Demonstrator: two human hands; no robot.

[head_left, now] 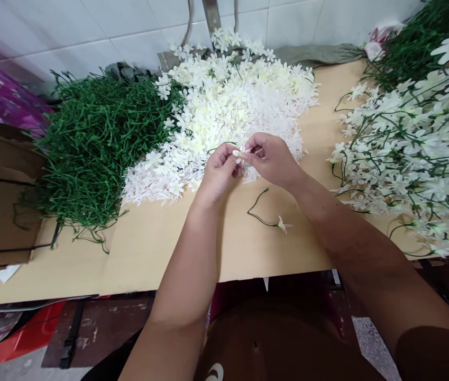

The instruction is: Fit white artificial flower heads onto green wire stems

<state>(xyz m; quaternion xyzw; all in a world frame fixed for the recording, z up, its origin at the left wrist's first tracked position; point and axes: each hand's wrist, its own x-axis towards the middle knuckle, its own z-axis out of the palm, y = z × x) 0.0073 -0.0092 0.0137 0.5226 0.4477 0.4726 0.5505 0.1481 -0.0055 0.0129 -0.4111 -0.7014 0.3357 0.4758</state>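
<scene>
Close together over the near edge of the loose white flower heads [224, 111], both my hands pinch small artificial flower parts. In my right hand [269, 156] a white artificial flower [240, 154] is held between thumb and finger. My left hand [221, 168] has its fingertips closed at the same flower, with a bit of green stem [224, 144] showing above them. How stem and flower meet is hidden by the fingers. Below my hands a single flower on a curved green stem [266, 219] lies on the cardboard.
A heap of green stems [101, 143] lies to the left, beside a cardboard box [2, 185]. On the right is a pile of stemmed white flowers [418, 153], with more green stems [418, 47] behind. A tiled wall [137, 21] bounds the cardboard-covered table [148, 248].
</scene>
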